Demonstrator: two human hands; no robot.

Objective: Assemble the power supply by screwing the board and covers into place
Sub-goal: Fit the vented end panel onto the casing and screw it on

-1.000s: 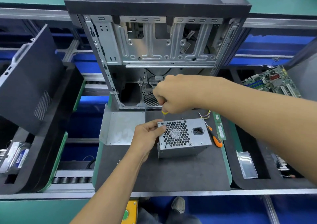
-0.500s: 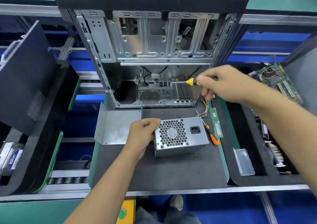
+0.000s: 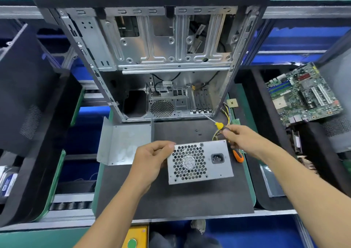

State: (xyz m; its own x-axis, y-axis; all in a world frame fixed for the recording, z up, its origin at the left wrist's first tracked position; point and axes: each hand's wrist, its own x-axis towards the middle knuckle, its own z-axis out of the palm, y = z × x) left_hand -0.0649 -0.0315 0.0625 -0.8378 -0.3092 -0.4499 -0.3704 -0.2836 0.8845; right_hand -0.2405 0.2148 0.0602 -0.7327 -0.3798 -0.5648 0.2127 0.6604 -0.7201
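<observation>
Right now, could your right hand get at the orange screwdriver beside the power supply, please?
Probably not yet: the right hand already grips a yellow screwdriver. The orange screwdriver lies just under that wrist, right of the power supply, with nothing covering it, so once the yellow one is put down, it looks reachable.

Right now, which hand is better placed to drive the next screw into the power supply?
The right hand: it already grips the yellow-handled screwdriver, beside the power supply. The left hand is busy holding its left edge.
</observation>
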